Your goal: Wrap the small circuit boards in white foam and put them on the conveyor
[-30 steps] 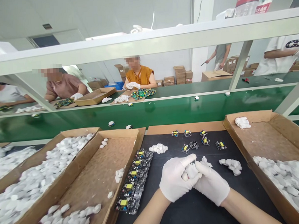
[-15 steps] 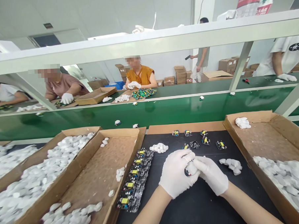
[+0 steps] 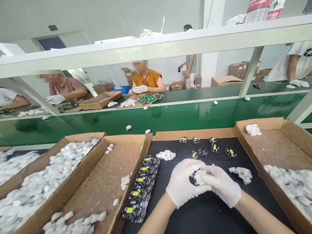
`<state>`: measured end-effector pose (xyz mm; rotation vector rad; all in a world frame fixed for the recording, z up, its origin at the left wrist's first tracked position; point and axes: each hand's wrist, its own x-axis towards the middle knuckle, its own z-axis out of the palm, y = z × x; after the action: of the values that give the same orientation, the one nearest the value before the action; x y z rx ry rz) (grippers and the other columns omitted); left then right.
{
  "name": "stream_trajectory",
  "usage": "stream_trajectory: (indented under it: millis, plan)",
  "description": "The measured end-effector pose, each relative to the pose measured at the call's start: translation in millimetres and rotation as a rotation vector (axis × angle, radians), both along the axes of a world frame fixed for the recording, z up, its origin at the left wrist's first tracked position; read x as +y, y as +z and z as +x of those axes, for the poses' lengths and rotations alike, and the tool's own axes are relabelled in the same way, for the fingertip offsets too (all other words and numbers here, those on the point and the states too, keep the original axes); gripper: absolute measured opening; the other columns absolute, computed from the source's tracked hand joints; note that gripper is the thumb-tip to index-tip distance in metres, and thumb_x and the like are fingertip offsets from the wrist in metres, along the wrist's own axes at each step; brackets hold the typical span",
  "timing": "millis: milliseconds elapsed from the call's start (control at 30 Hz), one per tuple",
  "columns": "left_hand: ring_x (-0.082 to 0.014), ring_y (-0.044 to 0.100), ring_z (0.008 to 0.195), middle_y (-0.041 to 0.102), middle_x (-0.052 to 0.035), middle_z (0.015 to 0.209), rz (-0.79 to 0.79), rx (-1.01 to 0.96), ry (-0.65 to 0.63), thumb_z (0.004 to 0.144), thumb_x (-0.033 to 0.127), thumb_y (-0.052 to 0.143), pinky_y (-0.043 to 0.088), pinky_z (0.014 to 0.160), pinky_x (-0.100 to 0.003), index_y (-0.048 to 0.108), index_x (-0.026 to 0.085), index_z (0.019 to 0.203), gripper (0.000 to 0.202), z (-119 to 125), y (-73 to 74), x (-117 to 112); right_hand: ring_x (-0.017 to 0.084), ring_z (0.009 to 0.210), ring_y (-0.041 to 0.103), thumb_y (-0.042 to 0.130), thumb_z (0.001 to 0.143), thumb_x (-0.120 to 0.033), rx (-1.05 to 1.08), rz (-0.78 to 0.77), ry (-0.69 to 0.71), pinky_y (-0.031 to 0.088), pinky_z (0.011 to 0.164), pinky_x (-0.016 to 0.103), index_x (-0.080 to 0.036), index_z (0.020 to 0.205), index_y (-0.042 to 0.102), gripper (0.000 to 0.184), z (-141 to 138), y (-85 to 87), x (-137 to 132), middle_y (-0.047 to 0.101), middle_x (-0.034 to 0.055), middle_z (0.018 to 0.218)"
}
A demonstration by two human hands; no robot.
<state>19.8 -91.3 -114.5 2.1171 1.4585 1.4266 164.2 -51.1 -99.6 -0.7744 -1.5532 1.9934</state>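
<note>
My gloved left hand is closed around a small circuit board, above the black mat. On the board's face lies a soft white lump. My gloved right hand presses its thumb onto this lump, with its fingers against the board's far side, partly hidden. Beyond my hands, several loose circuit boards with yellow parts lie on the mat. A joined panel of boards is left of my left hand. Small heaps of white lumps lie near each hand, one at left and one at right.
Cardboard trays of white lumps flank the mat, one at left and one at right. A green conveyor belt runs behind, carrying boards topped with white lumps. Co-workers sit across it, one in an orange top. A shelf beam crosses above.
My right thumb has moved onto the white lump, and the board has turned to show more of its face. Boards on the belt have shifted right. The person walking behind has moved left.
</note>
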Motion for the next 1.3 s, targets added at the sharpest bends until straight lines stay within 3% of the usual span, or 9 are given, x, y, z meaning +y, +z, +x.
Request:
stream_trajectory:
  millis: [267,400,567,667,867,1033,1300]
  plan:
    - [-0.0231,0.061,0.099,0.064,-0.0069,0.109,-0.136,0.047,-0.122,0.055,0.03,0.081,0.052,0.087,-0.039,0.061,0.024,0.11,0.059,-6.6,3.7,2.6,0.017,0.069,0.053,0.066,0.068,-0.036,-0.198,0.229,-0.047,0.04,0.066,0.028,-0.015,0.072,0.058,0.022,2.5,3.4,7.3,0.059,0.0015,0.07]
    - [-0.0219,0.062,0.095,0.066,-0.0055,0.105,-0.081,0.092,-0.113,0.061,0.031,0.078,0.052,0.084,-0.037,0.064,0.025,0.103,0.045,-7.3,3.5,4.0,0.016,0.066,0.049,0.059,0.071,-0.039,-0.185,0.265,-0.019,0.038,0.063,0.028,-0.015,0.072,0.056,0.024,3.3,8.3,5.3,0.056,0.0009,0.068]
    - [-0.0196,0.063,0.092,0.068,-0.0054,0.102,-0.021,0.138,-0.105,0.07,0.029,0.07,0.051,0.082,-0.033,0.065,0.024,0.101,0.031,-5.7,2.0,4.7,0.014,0.064,0.044,0.057,0.066,-0.027,-0.284,0.349,-0.031,0.036,0.058,0.025,-0.016,0.071,0.053,0.013,1.8,14.1,1.7,0.051,-0.0009,0.065]
    - [-0.0201,0.063,0.089,0.069,-0.0038,0.1,-0.034,0.212,-0.064,0.068,0.031,0.071,0.05,0.082,-0.034,0.065,0.025,0.098,0.031,-6.0,3.1,4.3,0.013,0.063,0.044,0.057,0.065,-0.024,-0.307,0.354,-0.035,0.036,0.059,0.025,-0.016,0.07,0.052,0.011,0.2,11.7,1.4,0.05,-0.0019,0.064]
    - [-0.0234,0.062,0.098,0.066,-0.0052,0.108,-0.09,0.257,-0.082,0.056,0.042,0.079,0.05,0.085,-0.038,0.06,0.026,0.11,0.06,-9.4,5.9,4.3,0.014,0.063,0.047,0.061,0.067,-0.028,-0.319,0.388,-0.088,0.039,0.06,0.026,-0.016,0.069,0.052,0.015,0.3,2.7,4.7,0.053,-0.0009,0.064]
    - [-0.0207,0.064,0.093,0.069,-0.0039,0.101,-0.015,0.226,-0.046,0.068,0.032,0.072,0.05,0.083,-0.036,0.061,0.025,0.107,0.041,-7.7,0.9,5.6,0.016,0.067,0.048,0.053,0.077,-0.042,-0.209,0.411,-0.019,0.04,0.063,0.028,-0.016,0.069,0.053,0.027,3.6,6.2,6.3,0.054,0.0006,0.067]
    - [-0.0194,0.063,0.091,0.066,-0.0054,0.099,-0.122,0.021,-0.09,0.063,0.023,0.075,0.053,0.081,-0.033,0.062,0.023,0.106,0.045,-1.3,1.0,2.6,0.015,0.065,0.045,0.052,0.079,-0.05,-0.178,0.336,-0.023,0.037,0.062,0.028,-0.016,0.07,0.052,0.035,5.0,2.4,4.4,0.051,0.0,0.066]
